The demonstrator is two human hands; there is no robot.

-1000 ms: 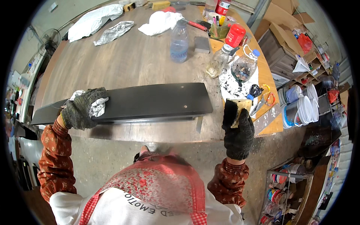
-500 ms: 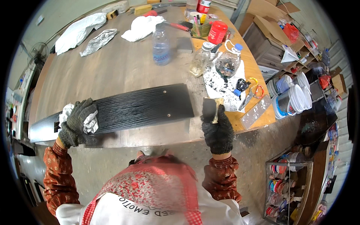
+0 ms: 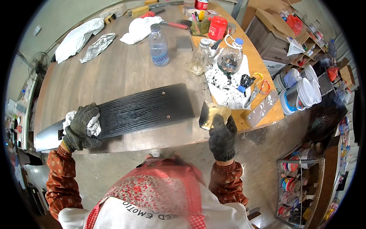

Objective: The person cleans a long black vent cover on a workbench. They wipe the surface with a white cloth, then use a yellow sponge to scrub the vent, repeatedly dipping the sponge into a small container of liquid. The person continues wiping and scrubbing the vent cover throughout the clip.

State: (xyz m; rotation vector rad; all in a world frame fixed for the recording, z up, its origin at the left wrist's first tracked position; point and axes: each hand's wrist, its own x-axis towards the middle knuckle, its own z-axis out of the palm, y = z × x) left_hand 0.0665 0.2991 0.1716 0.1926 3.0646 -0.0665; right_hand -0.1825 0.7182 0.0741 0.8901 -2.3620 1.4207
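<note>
A long black board (image 3: 146,108) with a grooved grain and two small holes lies slantwise along the near side of the table (image 3: 122,76). My left hand (image 3: 81,128), in a dark knit glove, is closed on a crumpled white cloth (image 3: 93,125) and rests on the board's left part. Past the board's right end, my gloved right hand (image 3: 223,138) grips a yellow sponge block (image 3: 218,111) with a blackened face. That block is clear of the board, near the table's front right edge.
A plastic water bottle (image 3: 158,47) stands mid-table. To the right, a glass jar (image 3: 200,57) and a blue-capped bottle (image 3: 230,59) stand by black-spattered paper (image 3: 228,95). Scissors (image 3: 254,93) and a flat scraped strip (image 3: 263,108) lie beside it. White rags (image 3: 80,36) lie at the back left.
My right hand has turned the block, so its yellow side shows instead of the dark face. My left hand stays on the cloth and board. The whole view has shifted slightly.
</note>
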